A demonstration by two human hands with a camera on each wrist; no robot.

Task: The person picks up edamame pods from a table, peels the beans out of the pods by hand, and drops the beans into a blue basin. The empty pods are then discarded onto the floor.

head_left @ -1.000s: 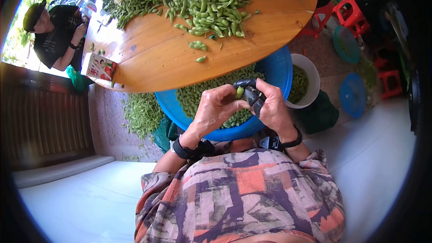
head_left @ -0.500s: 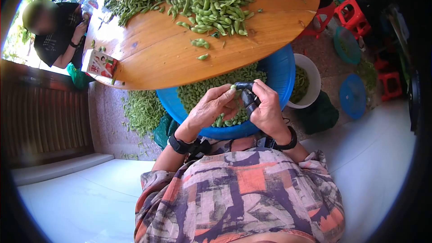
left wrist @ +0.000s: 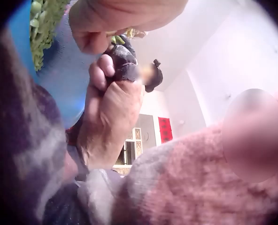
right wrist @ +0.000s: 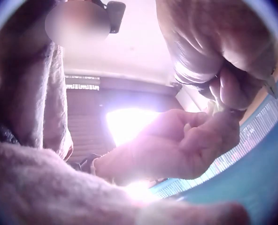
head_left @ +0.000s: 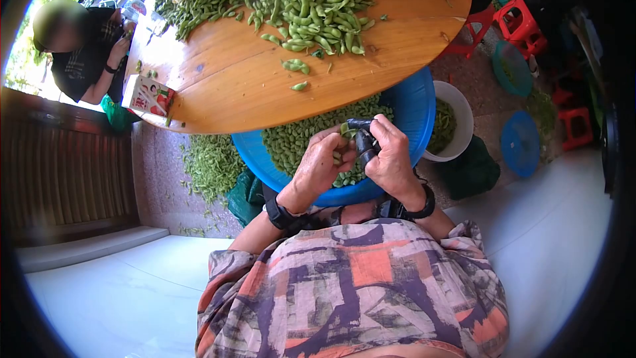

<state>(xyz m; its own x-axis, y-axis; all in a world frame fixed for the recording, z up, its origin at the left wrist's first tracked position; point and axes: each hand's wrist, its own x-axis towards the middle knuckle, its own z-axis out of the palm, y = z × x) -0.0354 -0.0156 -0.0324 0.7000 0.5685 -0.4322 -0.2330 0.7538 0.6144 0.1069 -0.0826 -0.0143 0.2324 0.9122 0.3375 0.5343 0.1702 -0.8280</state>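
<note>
Over the blue basin, both hands meet at a green soybean pod (head_left: 346, 130). My left hand (head_left: 318, 167) pinches it near the fingertips, and more green shows under its curled fingers. My right hand (head_left: 393, 162) has black coverings on thumb and index finger; these tips grip the pod's other side. In the left wrist view the pod (left wrist: 116, 41) shows between the left hand (left wrist: 125, 14) and the black-tipped right hand (left wrist: 111, 110). The right wrist view has the left hand (right wrist: 176, 146) below the right hand (right wrist: 219, 42), fingertips together, the pod mostly hidden.
The blue basin (head_left: 424, 109) holds many shelled beans (head_left: 285, 144). A wooden table (head_left: 225, 103) beyond carries a heap of pods (head_left: 311, 3) and a carton (head_left: 147, 96). A white bucket (head_left: 466, 119) stands right; pods (head_left: 211, 166) lie on the floor left. A person (head_left: 86, 59) sits far left.
The left fingers, more spread half a second ago, are now curled in by the right hand's black-covered fingers. The pod shows differently between the fingertips. The right hand has barely shifted.
</note>
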